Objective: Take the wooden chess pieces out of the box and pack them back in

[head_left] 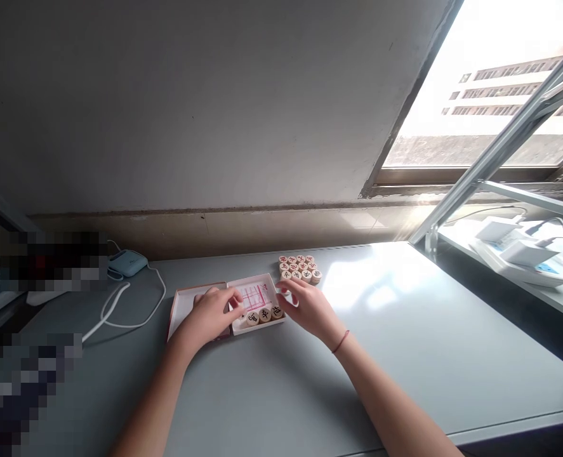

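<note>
Chinese chess pieces [264, 315], round and pale with dark characters, stand in a row along the near side of an open white box [257, 277]. At the box's left edge is my left hand [212, 311], its thumb and index finger curved but apart, close to the leftmost piece. It partly covers the box lid [181, 301]. My right hand [307, 306] is at the box's right edge, fingers bent with a gap between thumb and index finger; no piece shows clearly in its grasp. Just behind it sits a block of more chess pieces [296, 266], several with red characters.
Grey tabletop [281, 393] extends around the box. A light blue device [127, 263] and a white cable [157, 298] lie at the left. Metal frame posts [481, 158] rise at the right, beside a shelf with white chargers [519, 251]. A wall [205, 127] stands behind.
</note>
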Action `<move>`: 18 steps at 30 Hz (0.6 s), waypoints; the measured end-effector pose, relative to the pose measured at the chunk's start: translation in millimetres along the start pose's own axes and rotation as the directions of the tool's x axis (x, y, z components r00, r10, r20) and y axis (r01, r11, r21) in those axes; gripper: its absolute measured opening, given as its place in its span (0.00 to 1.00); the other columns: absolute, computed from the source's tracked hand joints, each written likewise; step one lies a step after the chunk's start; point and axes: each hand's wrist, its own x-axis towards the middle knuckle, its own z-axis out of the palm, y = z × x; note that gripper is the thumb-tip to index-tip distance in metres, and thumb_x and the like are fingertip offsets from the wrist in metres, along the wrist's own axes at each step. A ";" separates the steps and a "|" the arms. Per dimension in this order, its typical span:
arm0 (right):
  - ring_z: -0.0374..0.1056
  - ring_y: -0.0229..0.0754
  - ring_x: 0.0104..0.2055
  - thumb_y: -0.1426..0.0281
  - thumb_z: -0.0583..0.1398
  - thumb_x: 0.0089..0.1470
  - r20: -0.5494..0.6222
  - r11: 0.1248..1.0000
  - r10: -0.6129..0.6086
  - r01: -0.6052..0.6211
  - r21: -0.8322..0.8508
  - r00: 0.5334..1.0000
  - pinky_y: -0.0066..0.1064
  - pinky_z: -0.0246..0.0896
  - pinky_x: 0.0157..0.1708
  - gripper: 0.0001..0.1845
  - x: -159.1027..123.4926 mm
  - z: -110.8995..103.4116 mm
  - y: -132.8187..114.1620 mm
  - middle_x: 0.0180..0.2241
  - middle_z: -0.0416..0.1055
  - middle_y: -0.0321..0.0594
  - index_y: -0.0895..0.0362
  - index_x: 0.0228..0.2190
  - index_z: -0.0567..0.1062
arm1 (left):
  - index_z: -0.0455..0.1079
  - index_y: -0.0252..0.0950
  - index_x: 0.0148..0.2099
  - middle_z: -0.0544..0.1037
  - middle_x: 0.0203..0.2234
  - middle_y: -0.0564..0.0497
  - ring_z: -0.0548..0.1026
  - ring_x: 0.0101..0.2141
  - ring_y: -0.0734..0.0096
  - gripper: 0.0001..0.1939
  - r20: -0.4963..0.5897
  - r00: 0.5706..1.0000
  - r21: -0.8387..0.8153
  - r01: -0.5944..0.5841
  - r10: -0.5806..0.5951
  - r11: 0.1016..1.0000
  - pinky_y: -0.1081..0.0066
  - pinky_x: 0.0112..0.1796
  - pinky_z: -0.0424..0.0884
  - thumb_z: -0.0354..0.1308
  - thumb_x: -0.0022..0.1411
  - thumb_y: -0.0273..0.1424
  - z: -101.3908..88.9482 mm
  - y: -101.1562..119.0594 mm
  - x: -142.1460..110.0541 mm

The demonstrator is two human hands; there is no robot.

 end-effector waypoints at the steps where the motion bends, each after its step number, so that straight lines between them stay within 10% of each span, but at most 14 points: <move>1: 0.68 0.37 0.30 0.66 0.57 0.57 -0.023 0.998 -0.062 0.063 0.028 0.998 0.28 0.61 0.29 0.12 -0.9 0.9 -4.6 0.38 0.73 0.42 0.54 0.43 0.71 | 0.69 0.42 0.36 0.76 0.35 0.51 0.72 0.41 0.60 0.11 -0.041 0.999 -0.071 -0.023 0.020 0.997 0.64 0.44 0.66 0.51 0.58 0.42 1.0 0.6 1.5; 8: 0.71 0.39 0.37 0.68 0.56 0.59 -0.185 0.942 -0.310 0.327 0.072 0.933 0.29 0.66 0.37 0.08 -3.1 4.2 -25.6 0.39 0.76 0.43 0.54 0.41 0.71 | 0.65 0.39 0.41 0.74 0.33 0.52 0.74 0.36 0.67 0.17 -0.028 0.997 -0.536 -0.077 0.073 0.841 0.68 0.40 0.69 0.53 0.59 0.47 21.7 8.4 11.1; 13: 0.68 0.36 0.28 0.68 0.55 0.57 -0.239 0.996 -0.016 0.036 0.078 0.971 0.26 0.63 0.29 0.06 1.9 -9.0 -5.5 0.34 0.75 0.40 0.54 0.34 0.72 | 0.68 0.40 0.44 0.75 0.37 0.50 0.73 0.38 0.64 0.19 -0.075 0.996 -0.389 -0.066 0.040 0.919 0.66 0.42 0.69 0.51 0.60 0.48 26.1 12.2 10.8; 18: 0.66 0.36 0.24 0.70 0.57 0.52 -0.050 0.957 0.268 -0.272 -0.104 0.962 0.26 0.55 0.25 0.02 4.3 -11.2 15.8 0.28 0.74 0.34 0.53 0.29 0.71 | 0.66 0.44 0.53 0.70 0.51 0.47 0.67 0.51 0.53 0.25 0.000 0.993 -0.028 -0.117 0.117 0.993 0.59 0.51 0.63 0.59 0.54 0.44 33.1 9.3 9.7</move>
